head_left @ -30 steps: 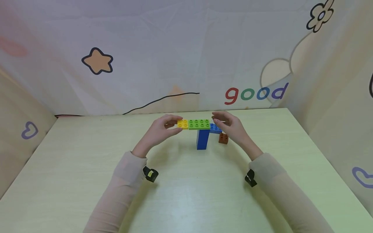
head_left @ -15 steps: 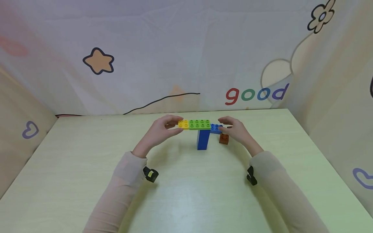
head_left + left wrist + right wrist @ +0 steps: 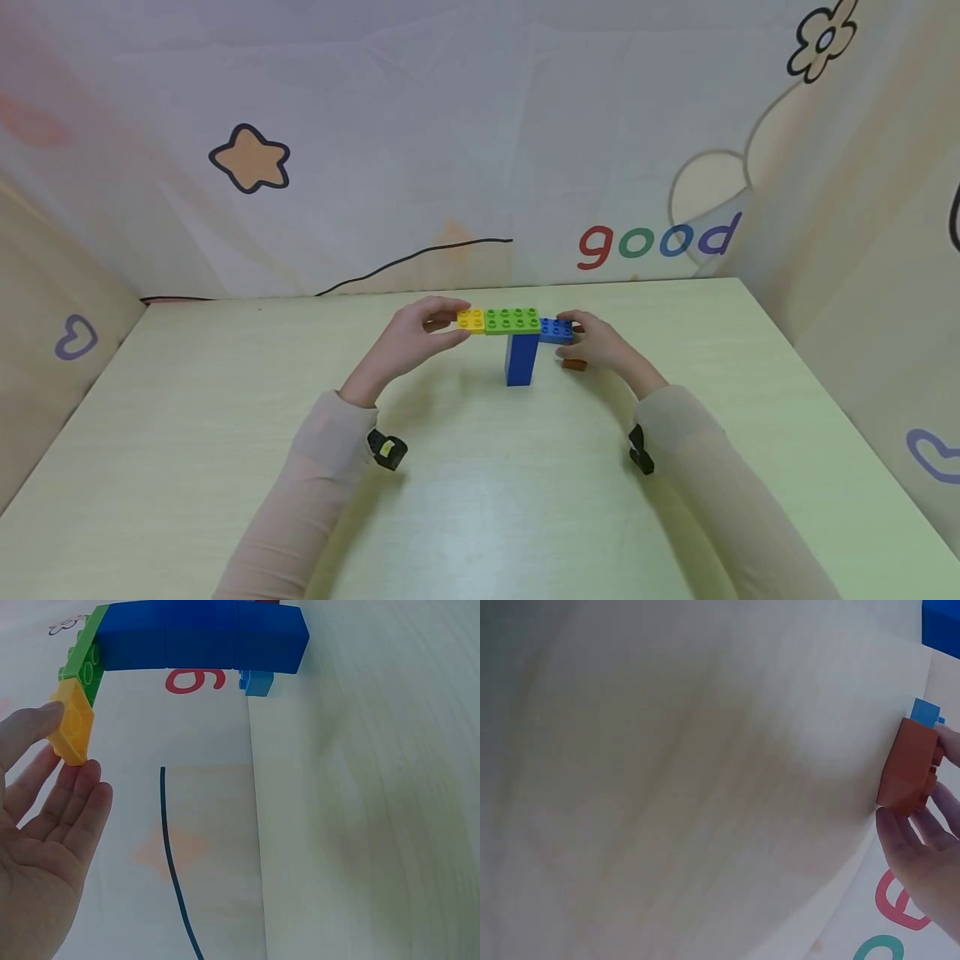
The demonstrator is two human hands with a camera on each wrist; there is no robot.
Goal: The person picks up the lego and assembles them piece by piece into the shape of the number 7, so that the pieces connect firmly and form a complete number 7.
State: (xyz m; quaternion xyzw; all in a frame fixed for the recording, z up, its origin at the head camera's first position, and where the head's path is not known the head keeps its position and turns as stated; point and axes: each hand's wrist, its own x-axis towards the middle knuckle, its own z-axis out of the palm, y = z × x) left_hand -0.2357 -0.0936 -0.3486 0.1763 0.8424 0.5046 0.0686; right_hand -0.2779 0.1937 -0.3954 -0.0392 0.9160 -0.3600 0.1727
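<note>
In the head view, my left hand [image 3: 412, 337] pinches the end of a yellow building brick [image 3: 471, 321]. This brick adjoins a long green brick [image 3: 512, 321] capping an upright blue brick column [image 3: 520, 360]. The left wrist view shows the thumb on one side of the yellow brick [image 3: 73, 724] and fingertips under the other. My right hand [image 3: 596, 340] hovers with thumb and fingers apart around a loose blue brick [image 3: 553, 331] and a brown brick [image 3: 574, 365], which it partly covers. Near the brown brick [image 3: 909, 765], fingertips show in the right wrist view; firm contact is unclear.
The pale table [image 3: 480, 483] carries the column and loose bricks near its back edge. A printed cloth backdrop [image 3: 420, 167] rises directly behind it. Cloth also closes off both sides. Black wrist devices [image 3: 387, 450] sit at the cuffs.
My right hand has moved down toward the loose blue and brown bricks, now covering most of the brown one. My left hand stays on the yellow brick; the column has not moved.
</note>
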